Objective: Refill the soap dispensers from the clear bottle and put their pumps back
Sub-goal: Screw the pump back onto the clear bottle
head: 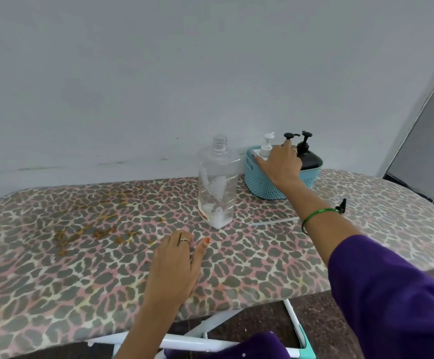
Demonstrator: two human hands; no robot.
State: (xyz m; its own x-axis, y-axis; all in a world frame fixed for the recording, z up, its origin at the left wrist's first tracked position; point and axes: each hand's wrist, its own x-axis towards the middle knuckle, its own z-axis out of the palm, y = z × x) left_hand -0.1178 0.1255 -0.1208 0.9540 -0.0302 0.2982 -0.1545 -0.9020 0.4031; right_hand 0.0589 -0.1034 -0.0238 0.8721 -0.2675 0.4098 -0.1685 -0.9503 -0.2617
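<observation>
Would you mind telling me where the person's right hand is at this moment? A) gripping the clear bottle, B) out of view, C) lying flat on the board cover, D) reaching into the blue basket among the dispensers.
D: the right hand is over the blue basket, fingers among the pump dispensers, while the clear bottle stands untouched.

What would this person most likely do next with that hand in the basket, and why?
Probably lift a dispenser out: the right hand reaches into the blue basket among the pump bottles, and the clear bottle stands uncapped beside it.
</observation>
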